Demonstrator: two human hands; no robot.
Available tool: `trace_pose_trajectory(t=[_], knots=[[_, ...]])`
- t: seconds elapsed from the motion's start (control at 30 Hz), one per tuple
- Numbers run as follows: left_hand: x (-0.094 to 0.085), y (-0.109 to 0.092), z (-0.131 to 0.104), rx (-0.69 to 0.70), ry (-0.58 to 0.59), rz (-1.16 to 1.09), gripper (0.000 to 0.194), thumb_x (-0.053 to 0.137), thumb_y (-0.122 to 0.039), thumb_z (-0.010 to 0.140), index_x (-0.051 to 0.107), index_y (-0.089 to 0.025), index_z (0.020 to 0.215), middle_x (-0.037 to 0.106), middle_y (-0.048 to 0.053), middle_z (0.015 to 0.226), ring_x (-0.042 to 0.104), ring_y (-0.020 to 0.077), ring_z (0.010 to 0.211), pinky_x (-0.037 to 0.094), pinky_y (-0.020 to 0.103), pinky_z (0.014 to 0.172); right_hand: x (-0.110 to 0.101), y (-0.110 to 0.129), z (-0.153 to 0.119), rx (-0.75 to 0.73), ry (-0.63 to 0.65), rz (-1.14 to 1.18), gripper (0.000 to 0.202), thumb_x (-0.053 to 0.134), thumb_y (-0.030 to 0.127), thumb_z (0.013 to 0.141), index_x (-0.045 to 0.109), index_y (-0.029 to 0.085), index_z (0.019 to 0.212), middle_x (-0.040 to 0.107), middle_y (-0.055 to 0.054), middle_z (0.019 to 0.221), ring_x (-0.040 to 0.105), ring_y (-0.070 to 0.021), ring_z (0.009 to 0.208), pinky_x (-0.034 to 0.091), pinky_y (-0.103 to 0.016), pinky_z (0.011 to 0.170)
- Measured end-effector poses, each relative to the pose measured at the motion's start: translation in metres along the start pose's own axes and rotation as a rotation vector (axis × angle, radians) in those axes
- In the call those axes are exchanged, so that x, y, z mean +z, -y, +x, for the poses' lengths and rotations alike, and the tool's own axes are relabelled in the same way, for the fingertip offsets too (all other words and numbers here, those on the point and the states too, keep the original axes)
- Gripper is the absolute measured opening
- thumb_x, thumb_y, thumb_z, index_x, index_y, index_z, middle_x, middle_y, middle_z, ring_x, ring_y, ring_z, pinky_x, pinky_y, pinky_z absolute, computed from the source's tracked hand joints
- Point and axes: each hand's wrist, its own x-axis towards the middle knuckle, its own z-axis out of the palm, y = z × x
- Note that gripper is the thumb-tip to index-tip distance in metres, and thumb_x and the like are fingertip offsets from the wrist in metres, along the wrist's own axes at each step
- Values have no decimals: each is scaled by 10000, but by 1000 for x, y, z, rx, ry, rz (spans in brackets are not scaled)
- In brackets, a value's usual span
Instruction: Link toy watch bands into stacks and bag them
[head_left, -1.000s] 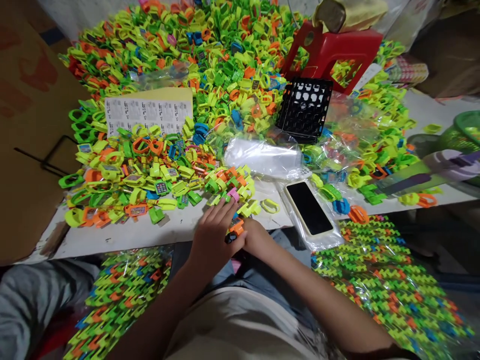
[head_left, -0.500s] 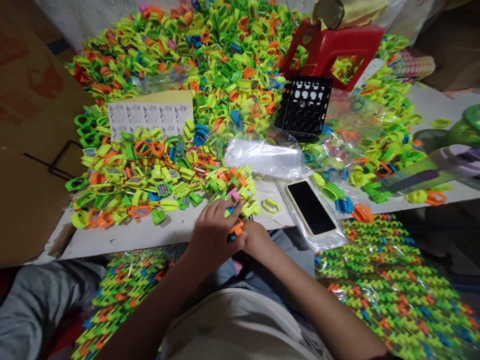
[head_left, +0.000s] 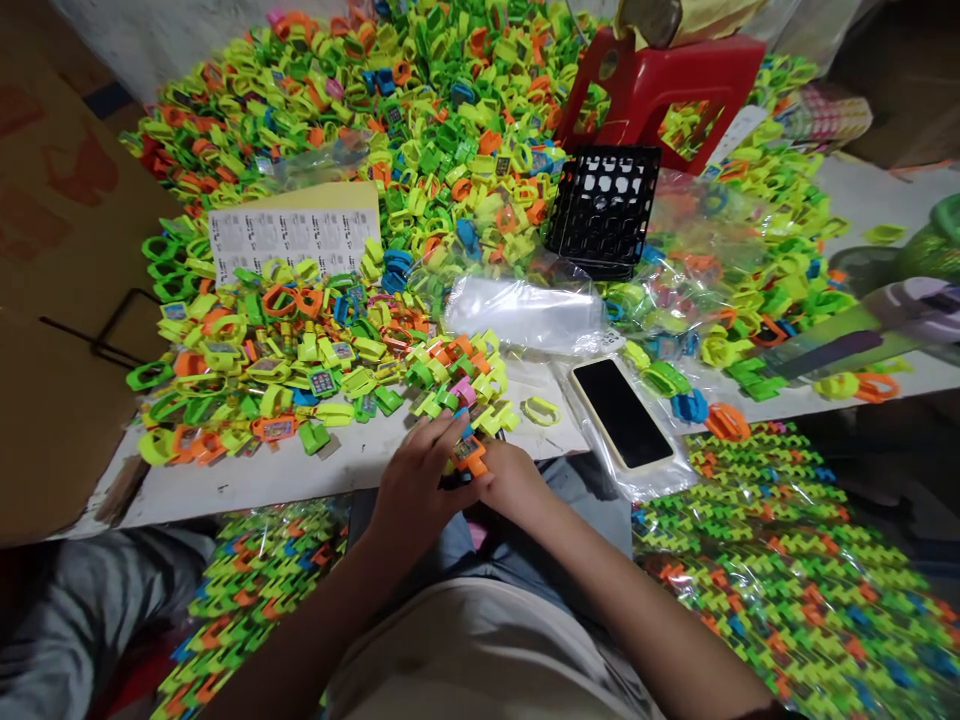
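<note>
we see one small orange toy watch (head_left: 470, 453) between the two hands, just at the front edge of the worktop (head_left: 247, 478), to the left of the phone (head_left: 622, 412). the left hand (head_left: 424, 462) is bent around it, with the fingers above and the thumb below, so we take this hand to be gripping the watch. the right hand (head_left: 511, 476) is close against the same piece, but its fingers are hidden, and we cannot tell whether it is closed on something.

in our judgement the watch is very light and made of rather stiff plastic, with a strap that may bend only a little. its surface looks smooth, so it could slip if we press it at a corner. it does not seem fragile, yet the printed face may be scratched, and we would better hold it by the two sides of the case or by the strap.

the loose yellow band (head_left: 541, 420) lies near the front edge, and its open ring should be easy to pinch. the heap of watches (head_left: 442, 150), towards the far edge, seems easily tangled.
</note>
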Motion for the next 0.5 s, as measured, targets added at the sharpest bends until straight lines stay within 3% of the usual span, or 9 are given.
trace_pose_trajectory(t=[0.17,0.5], knots=[[-5,2,2,57,25,49,567,610,-376,830,434,-185,1334,654,85,1156,576,224,1143,385,353,1047,1,-1,0,-8,-4,-11,256,474,181,820,649,181,1007,692,-96,927,625,-215,844,402,-261,668],[-11,5,8,19,223,-30,530,526,-386,868,424,-263,1373,675,40,1113,534,234,1183,397,384,998,3,3,1,-58,-2,-4,258,449,163,845,633,140,1026,685,-121,1013,628,-210,895,437,-264,735]])
